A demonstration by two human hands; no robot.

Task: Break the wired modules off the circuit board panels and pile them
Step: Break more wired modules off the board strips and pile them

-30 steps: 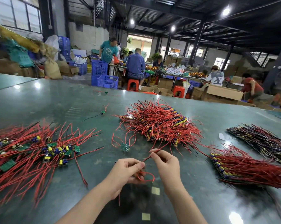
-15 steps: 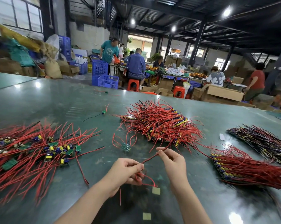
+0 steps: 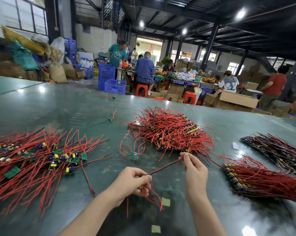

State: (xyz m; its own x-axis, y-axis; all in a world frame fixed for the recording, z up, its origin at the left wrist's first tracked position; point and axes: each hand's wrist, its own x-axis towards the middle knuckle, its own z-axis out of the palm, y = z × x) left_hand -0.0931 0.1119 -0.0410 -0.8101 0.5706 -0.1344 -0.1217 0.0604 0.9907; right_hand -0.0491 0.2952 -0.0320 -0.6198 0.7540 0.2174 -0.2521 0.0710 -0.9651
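Note:
My left hand (image 3: pixel 132 182) grips a small wired module, mostly hidden in its fingers, with red wires curling out below it. My right hand (image 3: pixel 194 169) pinches the far end of that module's red wire (image 3: pixel 166 166), stretched taut between both hands above the table. A pile of broken-off modules (image 3: pixel 41 160) with red wires spreads at the left. A stack of circuit board panels (image 3: pixel 171 132) bristling with red wires lies ahead. Another red-wired panel stack (image 3: pixel 263 181) lies at the right.
A loose green module (image 3: pixel 133 155) lies ahead of my hands and a smaller stray module (image 3: pixel 110 118) farther back. A dark-wired panel stack (image 3: pixel 278 150) sits at far right. The green table (image 3: pixel 58 106) carries small paper squares (image 3: pixel 165 201). Workers, blue crates and cartons stand beyond it.
My right hand has moved up and to the right, pulling the red wire straight. My left hand has kept its grip on the module and stayed near the same spot.

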